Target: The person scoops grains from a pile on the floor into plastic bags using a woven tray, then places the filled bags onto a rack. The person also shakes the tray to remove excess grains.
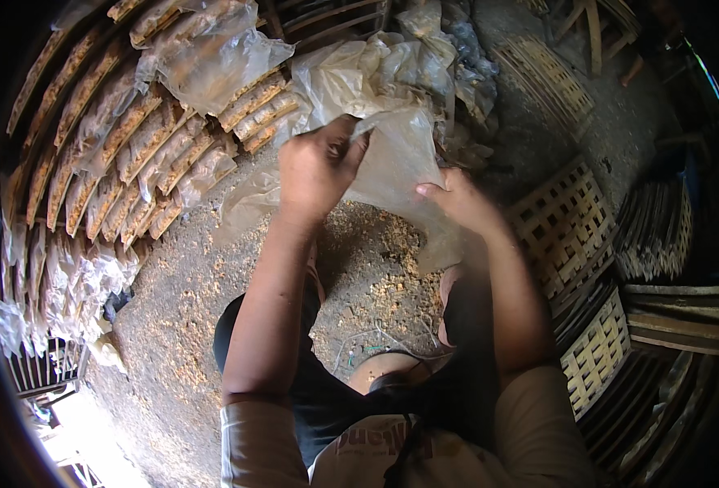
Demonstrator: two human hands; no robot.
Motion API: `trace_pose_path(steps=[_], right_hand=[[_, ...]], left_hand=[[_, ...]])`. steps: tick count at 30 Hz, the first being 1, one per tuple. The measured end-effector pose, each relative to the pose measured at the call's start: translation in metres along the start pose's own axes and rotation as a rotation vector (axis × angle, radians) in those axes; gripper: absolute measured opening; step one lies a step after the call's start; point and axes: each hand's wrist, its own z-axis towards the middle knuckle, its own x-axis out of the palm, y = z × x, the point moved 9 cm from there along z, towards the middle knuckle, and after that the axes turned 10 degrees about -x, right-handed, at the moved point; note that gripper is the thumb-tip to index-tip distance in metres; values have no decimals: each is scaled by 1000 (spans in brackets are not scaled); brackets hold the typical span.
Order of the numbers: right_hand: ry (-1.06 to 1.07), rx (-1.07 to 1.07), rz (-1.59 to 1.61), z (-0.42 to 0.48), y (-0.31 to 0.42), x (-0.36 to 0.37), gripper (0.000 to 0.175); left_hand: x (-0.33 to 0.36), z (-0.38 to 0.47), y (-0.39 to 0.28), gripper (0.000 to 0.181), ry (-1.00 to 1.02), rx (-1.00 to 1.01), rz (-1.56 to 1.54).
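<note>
A thin, translucent plastic sheet [390, 161] hangs between my two hands, over the gritty floor. My left hand [323, 161] pinches its upper edge between thumb and fingers. On the sheet's right side, my right hand [460, 198] grips the edge with the thumb on top. Just beyond my hands lies a crumpled heap of similar plastic sheets [359, 73]. To the left, slabs with a crumbly orange-brown edge [137, 128] are stacked in rows, with plastic sheets between and over them.
Woven bamboo trays [563, 226] lean at the right, with more woven panels [597, 354] and wooden slats [682, 323] nearer. Another stack of woven trays [545, 79] lies at the upper right. Orange-brown crumbs [383, 299] cover the floor between my feet. A slatted rack [48, 366] stands lower left.
</note>
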Motion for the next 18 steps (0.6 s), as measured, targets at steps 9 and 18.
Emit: trace_pose_path(steps=[9,18], right_hand=[[159,134,-341,-9,-25,-13,34],[-14,29,-26,12,19,-11,31]], left_hand=[[-63,17,24,15,-241,-104,-88],[-68,16,20,18,-242,-42,-373]])
